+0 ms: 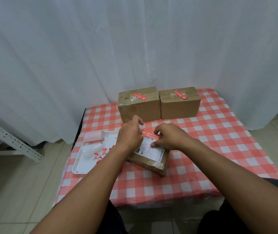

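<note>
**parcel_guy:** Head cam, only view we get. Why both hands on the near box (151,160)?

**tapefan:** Prob to keep the red sticker (150,133) flat over the label's top edge. Right hand (168,138) has curled fingertips on its right end, thumb braced on the label. Left hand (131,136) is loosely curled at the other end, can't tell if it grips. Box sits mid surface (219,141), tray (79,166) close by for supplies.

**parcel_guy:** Counts?

**tapefan:** 3 boxes incl. 2 back boxes (139,105), 2 rolls (94,136), 1 tray.

Three cardboard boxes (139,110) (179,108) (149,162), three red stickers (140,96) (180,95) (149,133), one tray (84,164), two rolls (93,136) (91,152), two hands (131,135) (170,137)
</note>
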